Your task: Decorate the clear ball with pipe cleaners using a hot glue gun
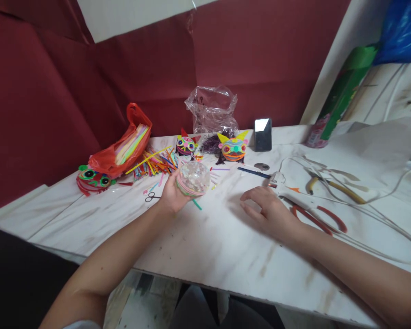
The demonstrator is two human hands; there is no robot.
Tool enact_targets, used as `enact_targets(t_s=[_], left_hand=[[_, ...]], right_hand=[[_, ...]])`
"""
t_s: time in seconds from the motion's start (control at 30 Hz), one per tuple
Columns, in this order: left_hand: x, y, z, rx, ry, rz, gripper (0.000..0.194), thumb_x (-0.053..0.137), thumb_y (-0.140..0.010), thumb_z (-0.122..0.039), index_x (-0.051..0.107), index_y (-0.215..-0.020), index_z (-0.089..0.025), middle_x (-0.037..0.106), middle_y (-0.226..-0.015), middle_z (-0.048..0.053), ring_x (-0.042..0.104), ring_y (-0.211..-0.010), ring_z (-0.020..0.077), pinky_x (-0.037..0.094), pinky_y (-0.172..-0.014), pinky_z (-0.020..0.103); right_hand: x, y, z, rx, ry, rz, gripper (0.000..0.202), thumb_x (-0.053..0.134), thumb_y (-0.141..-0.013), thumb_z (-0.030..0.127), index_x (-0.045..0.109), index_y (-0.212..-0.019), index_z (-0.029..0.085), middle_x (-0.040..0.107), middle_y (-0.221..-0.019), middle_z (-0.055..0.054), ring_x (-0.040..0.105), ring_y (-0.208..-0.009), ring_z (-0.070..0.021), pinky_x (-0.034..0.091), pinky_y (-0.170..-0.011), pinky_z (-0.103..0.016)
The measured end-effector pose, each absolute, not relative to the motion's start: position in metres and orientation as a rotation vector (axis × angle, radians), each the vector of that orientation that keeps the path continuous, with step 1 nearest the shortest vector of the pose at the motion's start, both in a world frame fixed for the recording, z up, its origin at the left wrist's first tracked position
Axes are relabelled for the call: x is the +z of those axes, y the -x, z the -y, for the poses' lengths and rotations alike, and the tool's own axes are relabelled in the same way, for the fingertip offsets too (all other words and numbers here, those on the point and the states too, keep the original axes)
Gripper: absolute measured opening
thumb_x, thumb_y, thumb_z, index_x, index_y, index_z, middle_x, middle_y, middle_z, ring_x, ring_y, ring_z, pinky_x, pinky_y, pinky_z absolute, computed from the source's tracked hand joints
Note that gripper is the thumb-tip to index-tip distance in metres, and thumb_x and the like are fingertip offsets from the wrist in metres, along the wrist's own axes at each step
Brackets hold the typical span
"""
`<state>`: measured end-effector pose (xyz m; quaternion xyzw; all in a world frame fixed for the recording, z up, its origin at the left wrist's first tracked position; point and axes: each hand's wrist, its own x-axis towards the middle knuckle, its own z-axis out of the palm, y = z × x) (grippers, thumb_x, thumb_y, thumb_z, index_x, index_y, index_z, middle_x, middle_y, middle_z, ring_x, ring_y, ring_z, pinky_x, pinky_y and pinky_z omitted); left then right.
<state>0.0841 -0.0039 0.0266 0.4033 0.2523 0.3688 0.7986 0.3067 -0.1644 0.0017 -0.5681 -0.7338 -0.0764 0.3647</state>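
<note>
My left hand (174,194) holds a round clear ball (194,177) whose lower part is wrapped in pink and green strips. A green strip (197,204) sticks out below it. My right hand (260,205) hovers over or rests on the white marbled table (198,256), fingers apart and holding nothing. Just beyond it are a white glue gun (277,180) and a dark blue stick (254,172). Small scissors (152,197) lie left of my left hand.
Behind stand a yellow-horned figure (233,148), a red-horned figure (186,145) and a phone (263,134). A red bag (123,151), pipe cleaners (157,162) and a green-eyed figure (94,179) are left. Red-handled pliers (318,217), yellow-handled pliers (339,188) and cables lie right.
</note>
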Motion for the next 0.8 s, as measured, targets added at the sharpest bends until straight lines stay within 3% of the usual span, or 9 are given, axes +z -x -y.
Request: enact_targets(t_s=[0.17, 0.27, 0.37, 0.47, 0.63, 0.8], left_hand=[[0.009, -0.092, 0.004, 1.024, -1.072, -0.576, 0.03, 0.07, -0.069, -0.034, 0.058, -0.093, -0.022, 0.067, -0.087, -0.001, 0.063, -0.083, 0.0182, 0.053, -0.075, 0.031], [0.0, -0.094, 0.008, 0.994, -1.262, -0.602, 0.039, 0.07, -0.071, -0.037, 0.055, -0.104, -0.024, 0.062, -0.085, -0.003, 0.06, -0.072, 0.015, 0.051, -0.066, 0.027], [-0.003, -0.093, 0.015, 0.994, -1.52, -0.611, 0.051, 0.073, -0.069, -0.037, 0.052, -0.114, -0.027, 0.061, -0.103, -0.001, 0.061, -0.084, 0.0161, 0.051, -0.067, 0.025], [-0.001, -0.092, 0.023, 1.037, -1.655, -0.68, 0.056, 0.074, -0.067, -0.037, 0.051, -0.117, -0.026, 0.058, -0.114, 0.003, 0.059, -0.099, 0.0219, 0.052, -0.073, 0.028], [0.003, -0.09, 0.029, 1.041, -1.843, -0.705, 0.064, 0.075, -0.066, -0.034, 0.048, -0.123, -0.024, 0.057, -0.119, 0.007, 0.054, -0.114, 0.0295, 0.047, -0.092, 0.039], [0.003, -0.087, 0.031, 1.043, -1.978, -0.623, 0.071, 0.079, -0.062, -0.033, 0.046, -0.125, -0.024, 0.053, -0.127, 0.009, 0.05, -0.121, 0.0324, 0.039, -0.105, 0.046]], right_hand=[[0.036, -0.356, 0.168, -0.314, 1.805, 1.454, 0.024, 0.046, -0.088, 0.03, 0.067, -0.089, 0.02, 0.073, -0.089, -0.01, 0.066, -0.08, -0.0243, 0.049, -0.076, -0.038], [0.053, -0.388, 0.173, -0.233, 2.143, 1.299, 0.03, 0.047, -0.087, 0.031, 0.069, -0.1, 0.016, 0.073, -0.102, -0.012, 0.068, -0.089, -0.0258, 0.05, -0.075, -0.035], [0.053, -0.399, 0.175, -0.131, 2.464, 1.512, 0.041, 0.052, -0.085, 0.042, 0.068, -0.111, 0.014, 0.07, -0.114, -0.017, 0.064, -0.104, -0.0321, 0.048, -0.079, -0.038], [0.043, -0.395, 0.171, -0.025, 2.649, 1.626, 0.043, 0.05, -0.085, 0.048, 0.07, -0.103, 0.015, 0.072, -0.104, -0.02, 0.067, -0.096, -0.0347, 0.048, -0.072, -0.04], [0.029, -0.386, 0.166, -0.014, 2.666, 1.706, 0.022, 0.061, -0.077, 0.03, 0.069, -0.092, 0.015, 0.072, -0.099, -0.017, 0.068, -0.091, -0.0299, 0.046, -0.068, -0.033], [0.032, -0.386, 0.169, -0.174, 2.63, 1.669, 0.022, 0.05, -0.085, 0.026, 0.065, -0.095, 0.012, 0.07, -0.098, -0.021, 0.067, -0.091, -0.0314, 0.046, -0.068, -0.036]])
